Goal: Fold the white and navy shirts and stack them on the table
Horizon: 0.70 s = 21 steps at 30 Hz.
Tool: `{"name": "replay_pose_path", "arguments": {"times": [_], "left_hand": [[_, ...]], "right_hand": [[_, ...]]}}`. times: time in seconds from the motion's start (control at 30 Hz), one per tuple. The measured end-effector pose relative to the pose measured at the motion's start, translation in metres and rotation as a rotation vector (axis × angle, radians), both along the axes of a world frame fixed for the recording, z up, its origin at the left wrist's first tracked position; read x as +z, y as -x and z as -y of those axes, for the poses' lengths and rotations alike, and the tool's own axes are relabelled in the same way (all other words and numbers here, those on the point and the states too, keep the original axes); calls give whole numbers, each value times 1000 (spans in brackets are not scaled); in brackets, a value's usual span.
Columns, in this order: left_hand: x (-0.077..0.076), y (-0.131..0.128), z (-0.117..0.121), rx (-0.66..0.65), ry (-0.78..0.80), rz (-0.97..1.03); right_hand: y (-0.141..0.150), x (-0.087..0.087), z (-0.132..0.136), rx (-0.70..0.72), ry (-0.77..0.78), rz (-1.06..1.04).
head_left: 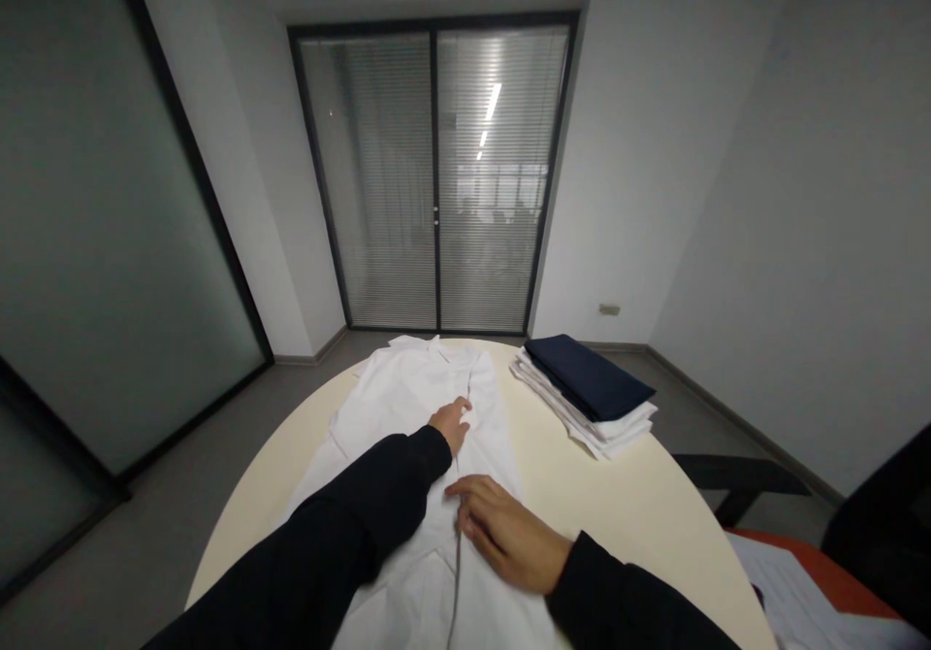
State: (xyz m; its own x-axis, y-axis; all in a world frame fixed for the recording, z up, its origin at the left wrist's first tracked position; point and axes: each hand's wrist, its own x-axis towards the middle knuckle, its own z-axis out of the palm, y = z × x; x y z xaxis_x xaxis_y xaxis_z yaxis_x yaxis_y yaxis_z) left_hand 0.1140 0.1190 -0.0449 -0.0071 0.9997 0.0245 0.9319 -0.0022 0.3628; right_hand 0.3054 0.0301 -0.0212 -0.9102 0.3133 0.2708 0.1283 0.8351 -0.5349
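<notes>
A white collared shirt (407, 388) lies spread lengthwise on the round table, its collar at the far edge and its front opening running toward me. My left hand (451, 424) reaches to the upper part of the opening, its fingers bent around a bit of the cloth there. Nearer to me, my right hand (501, 534) is at the same front edge. Its index finger points out to the left, while the other fingers curl in at the fabric. The sleeves lie partly under my left arm, which hides some of the shirt.
On the table's (582, 504) right side sits a stack of folded white cloth (611, 437) with a dark navy folded piece (589, 376) on top. A black chair armrest (742, 473) stands beyond the right edge, near white and orange items (800, 582). Glass doors (436, 184) are behind.
</notes>
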Motion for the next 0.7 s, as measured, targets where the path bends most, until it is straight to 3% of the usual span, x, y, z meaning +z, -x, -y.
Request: {"name": "replay_pose_path", "arguments": {"times": [0.17,0.33,0.5,0.6,0.7], "left_hand": [[-5,-2,4,-17,-36,28],[-9,-3,15,-26,-80,17],[-21,0,26,-219,-146,-207],[-31,2,28,-204,-121,-273],[-36,4,29,-197,-134,-256]], "right_hand": [[-4,-2,6,-61,-36,123],[-12,-5,7,28,-55,258],[-8,-25,22,114,-157,219],[-4,-33,33,180,-217,174],[-2,-24,33,222,-123,159]]}}
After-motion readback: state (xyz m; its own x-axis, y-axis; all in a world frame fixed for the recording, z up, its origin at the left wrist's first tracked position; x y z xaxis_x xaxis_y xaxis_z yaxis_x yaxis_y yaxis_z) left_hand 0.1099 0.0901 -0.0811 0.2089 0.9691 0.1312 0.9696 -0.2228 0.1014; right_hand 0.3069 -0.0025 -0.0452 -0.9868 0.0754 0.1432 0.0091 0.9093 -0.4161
